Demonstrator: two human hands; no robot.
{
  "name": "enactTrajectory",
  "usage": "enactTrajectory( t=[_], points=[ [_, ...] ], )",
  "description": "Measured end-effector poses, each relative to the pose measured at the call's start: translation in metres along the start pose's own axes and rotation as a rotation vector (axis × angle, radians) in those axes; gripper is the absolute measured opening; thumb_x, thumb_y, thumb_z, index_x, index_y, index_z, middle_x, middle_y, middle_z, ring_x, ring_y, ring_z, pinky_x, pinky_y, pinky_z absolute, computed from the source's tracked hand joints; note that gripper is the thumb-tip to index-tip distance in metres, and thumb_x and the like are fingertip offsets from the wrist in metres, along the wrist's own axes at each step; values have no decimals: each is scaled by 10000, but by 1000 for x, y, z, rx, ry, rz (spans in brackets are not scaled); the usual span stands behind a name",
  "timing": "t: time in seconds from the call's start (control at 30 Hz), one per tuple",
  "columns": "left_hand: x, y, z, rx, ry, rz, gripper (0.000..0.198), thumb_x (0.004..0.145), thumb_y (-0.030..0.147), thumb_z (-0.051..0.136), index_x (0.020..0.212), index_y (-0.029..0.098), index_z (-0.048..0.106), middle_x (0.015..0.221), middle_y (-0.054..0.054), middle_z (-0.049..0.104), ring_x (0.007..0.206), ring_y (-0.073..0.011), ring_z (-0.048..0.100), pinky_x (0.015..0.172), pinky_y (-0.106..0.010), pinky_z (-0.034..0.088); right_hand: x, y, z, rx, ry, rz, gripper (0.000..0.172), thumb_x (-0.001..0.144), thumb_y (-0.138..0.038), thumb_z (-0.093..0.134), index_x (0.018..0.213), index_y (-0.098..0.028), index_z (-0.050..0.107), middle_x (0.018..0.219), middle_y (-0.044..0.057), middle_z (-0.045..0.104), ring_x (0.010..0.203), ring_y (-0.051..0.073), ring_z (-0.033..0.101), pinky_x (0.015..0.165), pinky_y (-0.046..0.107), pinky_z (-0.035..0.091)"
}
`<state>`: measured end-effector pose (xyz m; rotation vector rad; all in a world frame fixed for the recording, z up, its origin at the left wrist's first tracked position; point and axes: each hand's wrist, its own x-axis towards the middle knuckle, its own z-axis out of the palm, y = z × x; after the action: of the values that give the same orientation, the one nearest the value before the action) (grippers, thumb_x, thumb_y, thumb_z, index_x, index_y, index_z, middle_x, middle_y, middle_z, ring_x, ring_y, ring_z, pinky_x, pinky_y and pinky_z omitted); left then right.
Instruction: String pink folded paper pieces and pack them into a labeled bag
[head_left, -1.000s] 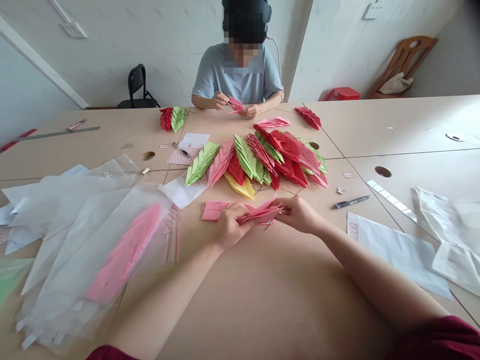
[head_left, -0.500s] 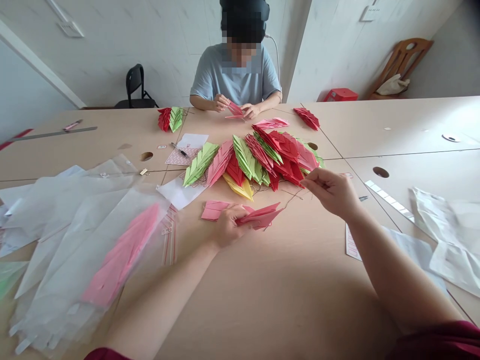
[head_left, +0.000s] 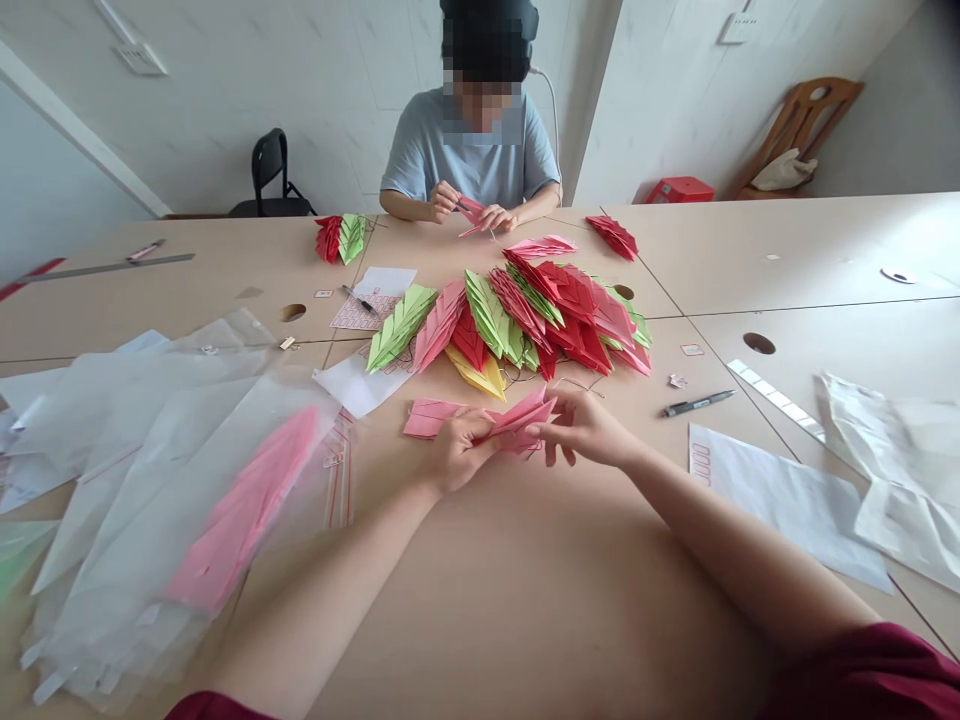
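Observation:
A pink folded paper leaf is pinched between both hands above the wooden table. My left hand grips its left end, fingers curled. My right hand pinches its right end, where a thin thread trails toward the pile. A second flat pink folded piece lies on the table just left of my left hand. Beyond the hands sits a heap of red, green, pink and yellow folded leaves.
A person in a light blue shirt sits across the table folding a pink piece. Clear plastic bags with pink paper cover the left. A pen and white sheets lie at right. Round cable holes dot the table.
My right hand, which had pulled up and to the right drawing a thread out, has come back down to the pink leaf's right end. The left hand kept its grip.

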<state>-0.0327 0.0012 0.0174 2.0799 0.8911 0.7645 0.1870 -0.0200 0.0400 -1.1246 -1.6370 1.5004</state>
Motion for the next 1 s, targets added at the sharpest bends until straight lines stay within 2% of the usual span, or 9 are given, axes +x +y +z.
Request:
enactTrajectory(
  t=[0.1,0.2,0.27,0.33,0.43,0.57,0.73,0.87,1.0],
  points=[
    [-1,4,-4,103,7,18,415,963,399,409,672,181,609,721,-22,622,781,-167,566,834,-329,430,5,12,11,10,29,35,390,799,-498,662,903,-123,693,704,63,711,573,149,677,486,232,554],
    [1,4,-9,272,-23,84,349,897,506,497,967,195,637,1000,-62,664,1029,-229,559,973,-402,392,5,15,9,13,104,0,404,805,-520,648,858,-123,700,672,66,709,558,147,670,551,265,575],
    [2,2,-10,410,-43,107,568,775,595,622,1188,212,553,1210,-86,605,1164,-275,504,1082,-489,290,5,16,7,18,160,-40,412,814,-529,636,851,-122,692,659,70,703,543,154,663,540,274,565],
    [2,0,-8,535,-44,92,662,741,589,662,1266,227,487,1260,-90,570,1183,-286,493,1121,-540,208,3,17,7,27,229,-82,405,827,-527,624,865,-127,679,660,69,695,548,162,659,537,281,552],
    [2,-3,-8,654,-21,35,531,804,484,636,1250,240,486,1142,-78,585,1101,-273,531,1064,-504,305,2,22,12,29,338,-135,381,849,-520,600,840,-143,655,642,48,658,546,149,618,526,268,507],
    [1,1,-16,718,16,-91,426,801,461,625,1136,222,513,1007,-71,539,965,-262,572,811,-373,456,0,28,20,27,436,-161,368,861,-521,579,779,-165,624,527,-20,510,462,101,453,450,238,377],
    [2,12,-26,751,-14,-251,302,821,475,564,915,205,466,871,-51,561,753,-241,602,597,-302,401,-6,30,24,-123,579,-303,261,884,-442,569,851,-195,646,570,-22,457,493,108,369,472,258,309],
    [3,19,-30,618,-100,-376,378,817,578,535,878,220,431,755,-30,599,659,-237,602,523,-267,331,-13,31,24,-381,517,-499,208,887,-336,556,743,-208,634,597,4,455,533,133,396,514,285,337],
    [4,19,-33,557,-70,-343,503,779,705,507,893,221,433,797,-33,626,672,-226,613,538,-259,338,-14,30,27,-294,559,-434,242,886,-376,557,718,-211,608,585,-1,457,526,131,415,511,286,361]
  ],
)
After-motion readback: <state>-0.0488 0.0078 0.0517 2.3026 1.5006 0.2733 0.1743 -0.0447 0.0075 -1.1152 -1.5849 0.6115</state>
